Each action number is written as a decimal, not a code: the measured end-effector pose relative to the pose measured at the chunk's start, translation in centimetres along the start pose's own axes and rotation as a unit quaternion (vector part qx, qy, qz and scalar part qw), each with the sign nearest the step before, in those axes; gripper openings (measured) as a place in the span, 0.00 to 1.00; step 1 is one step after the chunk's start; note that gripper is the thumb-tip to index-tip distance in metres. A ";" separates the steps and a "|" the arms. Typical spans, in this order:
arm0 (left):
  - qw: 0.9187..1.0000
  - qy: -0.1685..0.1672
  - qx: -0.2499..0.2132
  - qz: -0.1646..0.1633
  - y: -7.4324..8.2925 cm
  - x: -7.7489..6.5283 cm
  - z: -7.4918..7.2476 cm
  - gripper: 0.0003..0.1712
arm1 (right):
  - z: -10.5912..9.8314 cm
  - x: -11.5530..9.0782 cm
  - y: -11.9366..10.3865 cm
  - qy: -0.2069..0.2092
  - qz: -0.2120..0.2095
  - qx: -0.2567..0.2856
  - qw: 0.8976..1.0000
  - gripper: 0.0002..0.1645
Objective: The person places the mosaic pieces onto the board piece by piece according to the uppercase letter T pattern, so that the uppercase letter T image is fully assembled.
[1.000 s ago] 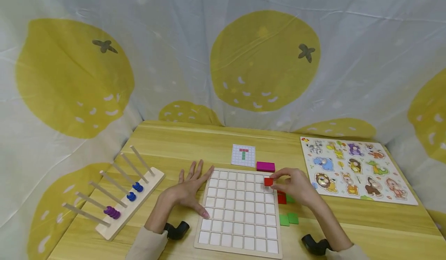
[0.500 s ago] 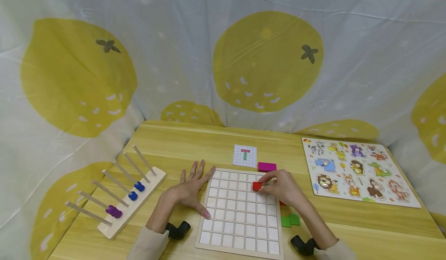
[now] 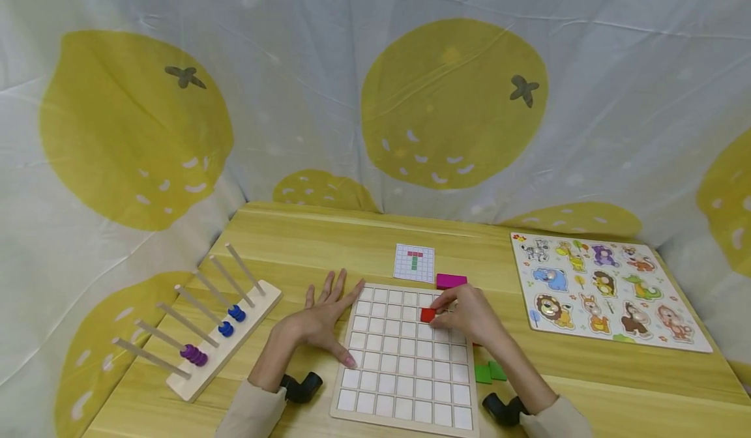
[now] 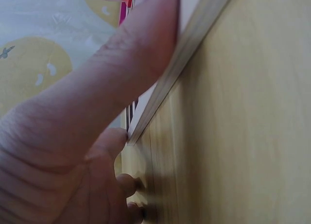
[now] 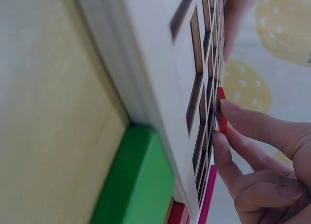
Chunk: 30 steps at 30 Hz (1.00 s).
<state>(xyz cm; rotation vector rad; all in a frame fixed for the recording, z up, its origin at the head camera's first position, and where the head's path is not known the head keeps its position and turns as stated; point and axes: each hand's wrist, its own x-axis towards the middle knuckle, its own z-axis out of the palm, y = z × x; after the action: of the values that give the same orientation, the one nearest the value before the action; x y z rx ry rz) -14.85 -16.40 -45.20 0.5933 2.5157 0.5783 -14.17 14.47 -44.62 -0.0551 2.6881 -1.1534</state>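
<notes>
A wooden grid board [image 3: 405, 417] with white square cells lies on the table in the head view. My right hand [image 3: 472, 314] pinches a red square tile [image 3: 427, 315] between thumb and fingers, over a cell in the upper right part of the grid. In the right wrist view the red tile [image 5: 221, 110] is tilted, close to the grid's surface. Fingers spread, my left hand [image 3: 317, 326] rests along the board's left edge, its thumb on the frame. Green tiles [image 3: 483, 374] lie right of the board; other red tiles there are mostly hidden by my right arm.
Behind the board are a pattern card [image 3: 414, 275] with a red and green T and a magenta block [image 3: 451, 281]. A peg rack [image 3: 205, 376] with purple and blue beads stands left. An animal puzzle board [image 3: 663, 345] lies right. A curtain [image 3: 293, 99] hangs behind the table.
My right hand has carried the red tile leftward from the grid's right edge to a cell further in, and lowered it slightly. My left hand has stayed in place.
</notes>
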 end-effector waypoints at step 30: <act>1.000 0.000 -0.003 0.001 0.1 0.0 0.0 0.84 | 0.5 0.8 0.7 -0.021 -0.009 0.052 0.998 0.13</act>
<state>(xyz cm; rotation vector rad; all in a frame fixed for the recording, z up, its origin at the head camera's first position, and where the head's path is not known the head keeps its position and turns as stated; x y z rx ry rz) -14.84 -16.37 -45.13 0.5926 2.5140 0.5853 -14.83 14.52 -45.66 -0.0870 2.5931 -1.2804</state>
